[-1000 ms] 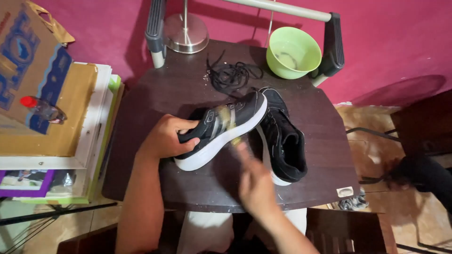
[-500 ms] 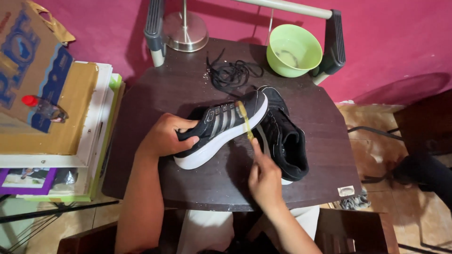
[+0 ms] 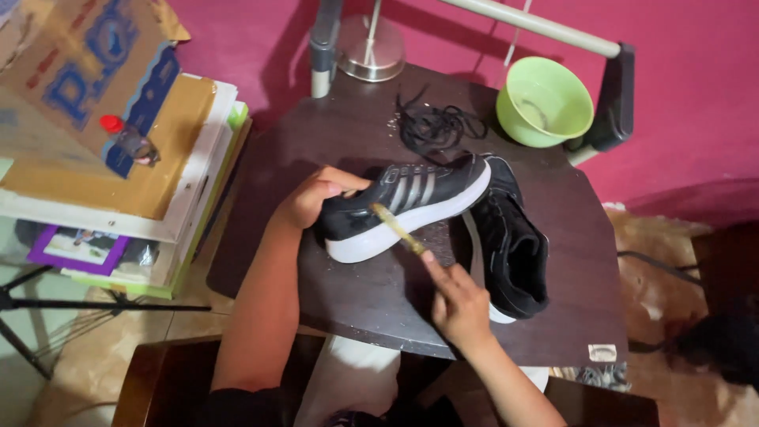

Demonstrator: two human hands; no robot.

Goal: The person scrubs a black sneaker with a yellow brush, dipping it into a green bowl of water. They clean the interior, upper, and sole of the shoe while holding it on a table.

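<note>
My left hand [image 3: 310, 199] grips the toe end of a black sneaker [image 3: 411, 202] with silver stripes and a white sole, holding it tilted on its side over the dark wooden table [image 3: 332, 142]. My right hand [image 3: 458, 300] holds a thin yellowish brush [image 3: 398, 228], whose tip touches the shoe's side just above the sole. A second black sneaker [image 3: 514, 253] lies on the table just right of the first. Loose black laces [image 3: 439, 125] lie in a heap behind the shoes.
A green plastic bowl [image 3: 544, 101] sits at the table's back right corner. A metal lamp base [image 3: 371, 54] stands at the back. Stacked cardboard boxes and boards [image 3: 103, 142] pile up to the left. A grey tube frame [image 3: 538, 25] runs behind the table.
The brush tip has moved left along the shoe's side, from the heel stripes toward the toe. My left hand keeps the shoe in the same place.
</note>
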